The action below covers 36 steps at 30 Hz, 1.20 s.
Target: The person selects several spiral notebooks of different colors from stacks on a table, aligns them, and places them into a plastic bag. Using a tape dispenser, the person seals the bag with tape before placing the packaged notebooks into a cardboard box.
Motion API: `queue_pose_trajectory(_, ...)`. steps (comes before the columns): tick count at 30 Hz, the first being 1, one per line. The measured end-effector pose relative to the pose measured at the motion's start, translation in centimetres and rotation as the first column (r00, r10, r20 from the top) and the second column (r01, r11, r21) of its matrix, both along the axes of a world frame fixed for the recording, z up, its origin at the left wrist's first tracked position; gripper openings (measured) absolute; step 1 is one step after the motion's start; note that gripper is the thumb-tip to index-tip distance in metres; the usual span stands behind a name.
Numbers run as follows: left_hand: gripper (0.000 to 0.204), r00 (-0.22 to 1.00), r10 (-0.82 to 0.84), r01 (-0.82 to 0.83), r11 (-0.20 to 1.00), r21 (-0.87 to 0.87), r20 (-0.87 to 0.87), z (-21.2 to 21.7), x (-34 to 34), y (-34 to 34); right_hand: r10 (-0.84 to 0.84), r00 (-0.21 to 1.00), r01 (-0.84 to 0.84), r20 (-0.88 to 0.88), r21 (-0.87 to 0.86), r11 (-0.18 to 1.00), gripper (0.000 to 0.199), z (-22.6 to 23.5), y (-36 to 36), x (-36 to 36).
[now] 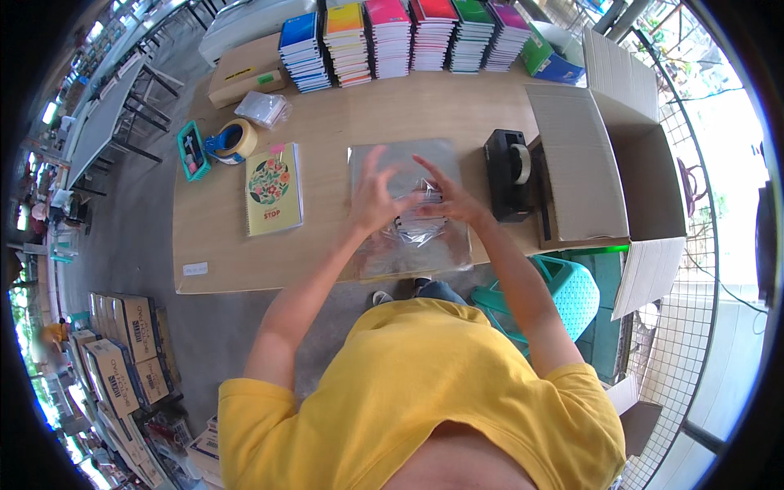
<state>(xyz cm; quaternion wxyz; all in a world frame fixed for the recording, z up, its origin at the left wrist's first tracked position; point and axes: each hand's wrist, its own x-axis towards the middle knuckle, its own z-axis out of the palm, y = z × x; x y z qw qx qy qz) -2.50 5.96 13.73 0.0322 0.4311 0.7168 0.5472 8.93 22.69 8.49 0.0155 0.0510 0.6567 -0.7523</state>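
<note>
Clear plastic sheets (441,255) were seen spread on the surface (327,118), long axis pointing away from the body, beneath a left hand (374,202) and right hand (459,204), both splayed, no grip evident, a film-covered bundle (418,229) being nearer the right.

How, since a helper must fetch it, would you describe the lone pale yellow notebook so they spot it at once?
On the light wooden table, find the clear plastic sheets near the front edge. Left of them lies the pale yellow notebook; its round floral design sets it apart from the colourful notebook stacks behind.
</note>
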Motion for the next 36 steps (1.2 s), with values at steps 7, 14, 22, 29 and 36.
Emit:
queue_pose_trajectory(7,0.036,0.986,-0.141,0.148,0.986,0.074,-0.093,2.6,1.2,-1.8,0.013,1.0,-0.013,0.019,-0.012,1.0,0.104,-1.8,1.3,0.4)
queue_pose_trajectory(14,0.03,0.994,-0.079,0.082,0.996,0.037,-0.079,-3.7,3.0,-2.1,0.005,0.999,-0.003,-0.039,0.074,0.997,0.1,-1.8,1.1,-0.3)
queue_pose_trajectory(22,0.04,0.922,-0.091,0.027,0.985,-0.172,-0.375,-4.4,2.7,-1.9,0.034,0.999,-0.034,-0.022,0.011,0.999,0.093,-1.7,1.4,-0.2)
queue_pose_trajectory(29,0.085,0.728,-0.06,0.036,0.998,0.048,0.683,-6.8,2.1,0.9,-0.025,0.999,0.027,-0.025,0.092,0.995,0.084,-2.0,1.6,-0.3)
queue_pose_trajectory(36,0.081,0.622,-0.061,0.097,0.995,0.001,0.781,-6.6,1.3,0.6,-0.145,0.989,0.142,-0.017,0.341,0.929,0.087,-0.1,-0.1,2.4)
